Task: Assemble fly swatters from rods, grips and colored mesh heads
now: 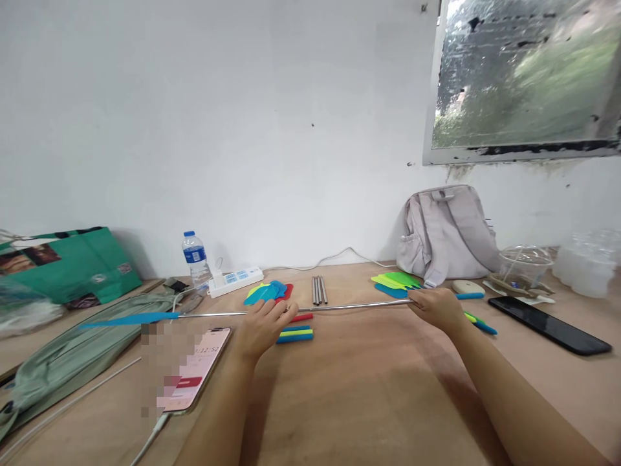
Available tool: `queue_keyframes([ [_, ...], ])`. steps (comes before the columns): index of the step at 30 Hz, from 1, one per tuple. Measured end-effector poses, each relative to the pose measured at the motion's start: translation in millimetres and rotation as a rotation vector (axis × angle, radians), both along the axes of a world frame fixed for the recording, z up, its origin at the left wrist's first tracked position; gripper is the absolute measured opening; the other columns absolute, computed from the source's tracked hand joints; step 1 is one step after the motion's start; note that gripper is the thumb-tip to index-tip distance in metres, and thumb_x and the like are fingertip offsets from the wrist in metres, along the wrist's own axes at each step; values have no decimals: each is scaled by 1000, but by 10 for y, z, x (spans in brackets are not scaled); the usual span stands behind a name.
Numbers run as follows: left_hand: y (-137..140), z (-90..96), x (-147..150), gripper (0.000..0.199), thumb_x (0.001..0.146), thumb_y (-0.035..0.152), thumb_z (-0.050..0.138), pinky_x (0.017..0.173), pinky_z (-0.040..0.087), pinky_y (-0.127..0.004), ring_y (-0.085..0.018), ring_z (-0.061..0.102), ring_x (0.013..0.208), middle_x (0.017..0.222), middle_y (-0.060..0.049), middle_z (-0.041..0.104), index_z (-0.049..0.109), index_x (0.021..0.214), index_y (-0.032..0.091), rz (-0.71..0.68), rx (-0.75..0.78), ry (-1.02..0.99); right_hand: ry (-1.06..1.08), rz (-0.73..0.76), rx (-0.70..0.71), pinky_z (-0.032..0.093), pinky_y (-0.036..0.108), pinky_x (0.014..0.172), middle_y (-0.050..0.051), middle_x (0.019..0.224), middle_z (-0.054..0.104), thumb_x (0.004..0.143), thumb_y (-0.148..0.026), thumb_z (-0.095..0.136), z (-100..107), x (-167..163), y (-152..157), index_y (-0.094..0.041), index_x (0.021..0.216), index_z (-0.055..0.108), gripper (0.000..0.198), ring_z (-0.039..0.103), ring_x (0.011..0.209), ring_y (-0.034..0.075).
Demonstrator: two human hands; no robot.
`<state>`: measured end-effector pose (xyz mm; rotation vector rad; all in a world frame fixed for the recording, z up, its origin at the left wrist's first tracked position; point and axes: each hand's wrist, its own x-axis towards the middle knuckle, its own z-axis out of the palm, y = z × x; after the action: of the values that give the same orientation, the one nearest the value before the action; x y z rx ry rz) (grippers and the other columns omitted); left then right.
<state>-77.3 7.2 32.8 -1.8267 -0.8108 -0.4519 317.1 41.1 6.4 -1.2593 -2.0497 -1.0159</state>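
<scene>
A long thin metal rod [361, 305] stretches sideways across the table, with a flat blue head [130, 319] at its left end and a blue handle [470, 296] at its right end. My left hand [262, 329] is closed over the rod near its middle, palm down. Farther right, my right hand [439, 310] is wrapped round it beside the handle. Flat blue, yellow and red plastic pieces [265, 293] lie behind my left hand, and coloured handles [295, 335] lie just right of it. Green and blue flat pieces [392, 283] rest behind my right hand.
Several short metal tubes [319, 290] stand in a row mid-table. At left are a lit phone [201, 369], a green bag [72, 262], a water bottle [195, 255] and a power strip [236, 282]. A backpack [446, 233], black phone [548, 323] and plastic cup [526, 265] are right.
</scene>
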Motion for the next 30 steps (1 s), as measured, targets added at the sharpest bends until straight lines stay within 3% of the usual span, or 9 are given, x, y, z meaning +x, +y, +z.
queue_keyframes([
  [4,20,-35,-27,16,82,13,45,59,27,-29,-14,48,60,67,1,55,55,89,24,-2,-13,-12,4,24,-6,16,25,47,0,45,55,76,-25,42,-30,-29,-9,-18,51,50,28,46,44,10],
  [12,-31,-92,201,18,86,24,39,64,30,-30,-16,48,68,77,-2,59,57,89,22,-6,-225,-264,206,-85,-167,16,23,47,-1,47,53,71,-29,47,-72,-113,-55,-18,48,48,25,47,47,11],
  [20,74,-172,42,19,83,27,44,76,32,-32,-19,50,75,78,-4,60,60,92,21,24,-81,-400,311,-267,-154,14,24,47,1,47,53,69,-47,49,-72,-47,-40,-18,46,49,37,45,47,12],
  [24,127,-217,-49,18,81,27,46,83,30,-36,-21,51,79,82,-5,60,60,91,21,33,-88,-450,334,-389,-131,14,24,48,4,50,57,72,-43,45,-84,4,-21,-18,49,54,35,45,47,13],
  [30,226,-301,-216,29,73,30,53,88,27,-46,-29,44,99,100,-13,52,53,99,16,103,108,-911,384,-499,-159,13,25,48,6,55,61,71,-36,46,-110,91,-15,-18,56,63,28,47,51,15],
])
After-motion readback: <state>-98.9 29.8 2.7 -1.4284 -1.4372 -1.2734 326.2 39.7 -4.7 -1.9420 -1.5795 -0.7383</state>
